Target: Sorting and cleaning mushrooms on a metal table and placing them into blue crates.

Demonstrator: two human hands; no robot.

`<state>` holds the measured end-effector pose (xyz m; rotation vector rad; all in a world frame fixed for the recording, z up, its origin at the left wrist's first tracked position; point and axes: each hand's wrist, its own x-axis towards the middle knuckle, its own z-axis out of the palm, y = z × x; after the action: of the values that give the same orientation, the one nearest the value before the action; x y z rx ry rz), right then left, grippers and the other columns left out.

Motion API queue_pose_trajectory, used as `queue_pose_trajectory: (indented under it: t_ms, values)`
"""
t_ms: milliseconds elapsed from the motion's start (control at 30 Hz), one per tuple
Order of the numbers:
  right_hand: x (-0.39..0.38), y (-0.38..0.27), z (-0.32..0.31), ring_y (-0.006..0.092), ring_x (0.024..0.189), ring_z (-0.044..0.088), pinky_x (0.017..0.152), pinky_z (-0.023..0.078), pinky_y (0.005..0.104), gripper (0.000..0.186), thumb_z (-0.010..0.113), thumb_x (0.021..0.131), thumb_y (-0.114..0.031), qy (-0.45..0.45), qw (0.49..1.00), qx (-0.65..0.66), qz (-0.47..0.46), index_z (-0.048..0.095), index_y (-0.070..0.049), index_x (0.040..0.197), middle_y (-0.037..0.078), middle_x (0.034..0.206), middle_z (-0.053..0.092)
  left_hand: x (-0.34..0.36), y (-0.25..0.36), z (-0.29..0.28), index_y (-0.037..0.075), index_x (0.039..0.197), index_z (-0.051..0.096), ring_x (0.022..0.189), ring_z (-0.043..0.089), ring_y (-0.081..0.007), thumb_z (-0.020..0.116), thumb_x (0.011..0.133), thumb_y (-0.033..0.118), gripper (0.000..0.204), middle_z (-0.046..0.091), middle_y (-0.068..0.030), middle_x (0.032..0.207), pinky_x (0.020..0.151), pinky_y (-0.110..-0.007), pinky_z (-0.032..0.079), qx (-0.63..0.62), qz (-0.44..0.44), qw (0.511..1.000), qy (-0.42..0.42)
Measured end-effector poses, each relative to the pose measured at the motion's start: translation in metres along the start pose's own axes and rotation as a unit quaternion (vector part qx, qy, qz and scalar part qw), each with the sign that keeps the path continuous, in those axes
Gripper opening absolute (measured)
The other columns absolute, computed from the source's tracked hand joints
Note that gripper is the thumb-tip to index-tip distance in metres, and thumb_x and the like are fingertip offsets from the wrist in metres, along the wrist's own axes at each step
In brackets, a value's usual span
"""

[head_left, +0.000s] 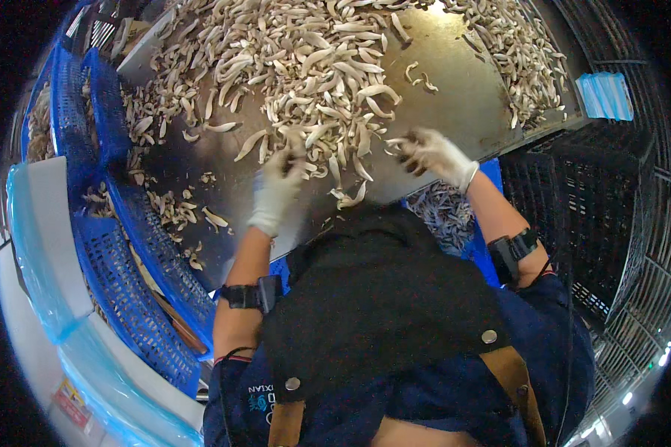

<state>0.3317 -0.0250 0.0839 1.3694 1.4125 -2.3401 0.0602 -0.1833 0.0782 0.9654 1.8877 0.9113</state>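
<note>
Pale, elongated mushroom pieces [320,59] are heaped on a metal tabletop [436,74]. My left hand [279,186], in a white glove with darkened fingertips, reaches to the heap's near edge, its fingers curled in; what they grip is unclear. My right hand [432,156], also gloved, hovers or rests just right of the heap, fingers bent and apart, near a few stray pieces. Smaller scraps [171,208] lie left of my left hand. Below the table's near edge a blue bin [492,171] holds small greyish pieces [440,212].
Blue perforated baskets [130,298] line the left side, beside white boxes [41,253] with light-blue plastic. Another mushroom pile [514,59] covers the table's back right. A light-blue packet [604,95] and black crates [585,208] are at the right, with wire racking [649,283] beyond.
</note>
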Motion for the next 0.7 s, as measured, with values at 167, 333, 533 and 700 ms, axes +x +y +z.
queue_pose_trajectory:
  t_ms: [167, 333, 533, 700]
  values:
    - [0.018, 0.056, 0.075, 0.0138, 0.103, 0.052, 0.093, 0.042, 0.0274, 0.041, 0.055, 0.092, -0.013, 0.041, 0.970, 0.198, -0.137, 0.043, 0.002, 0.129, 0.007, 0.118, 0.054, -0.002, 0.045, 0.060, 0.003, 0.106, 0.062, 0.089, 0.062, -0.0372, 0.060, 0.083, 0.038, 0.042, 0.064, -0.0204, 0.097, 0.079, -0.043, 0.048, 0.344, 0.151, 0.877, -0.300]
    - [-0.072, 0.054, -0.014, 0.0280, 0.098, 0.059, 0.089, 0.046, 0.0356, 0.039, 0.051, 0.093, -0.024, 0.007, 0.917, -0.396, 0.054, 0.049, -0.006, 0.127, 0.016, 0.115, 0.057, -0.008, -0.007, -0.001, 0.002, 0.111, 0.062, 0.104, 0.059, -0.0303, 0.066, 0.082, 0.040, 0.048, 0.062, -0.0187, 0.110, 0.091, -0.038, 0.044, 0.174, 0.098, 0.971, -0.133]
    - [-0.022, 0.039, -0.008, 0.0340, 0.101, 0.056, 0.088, 0.045, 0.0414, 0.043, 0.059, 0.081, -0.017, 0.151, 0.729, -0.603, -0.288, 0.051, -0.004, 0.121, 0.018, 0.105, 0.059, -0.024, -0.114, -0.062, 0.001, 0.127, 0.049, 0.123, 0.042, -0.0367, 0.067, 0.081, 0.030, 0.057, 0.047, -0.0201, 0.131, 0.105, -0.044, 0.032, 0.290, 0.049, 0.922, 0.251]
    - [0.115, -0.040, 0.105, 0.0283, 0.099, 0.059, 0.085, 0.048, 0.0383, 0.031, 0.056, 0.080, -0.015, 0.076, 0.621, -0.712, -0.319, 0.056, -0.008, 0.110, 0.013, 0.100, 0.062, 0.056, -0.092, -0.052, 0.005, 0.122, 0.053, 0.120, 0.044, -0.0389, 0.062, 0.084, 0.020, 0.042, 0.048, -0.0210, 0.130, 0.104, -0.046, 0.034, 0.360, 0.228, 0.882, 0.202]
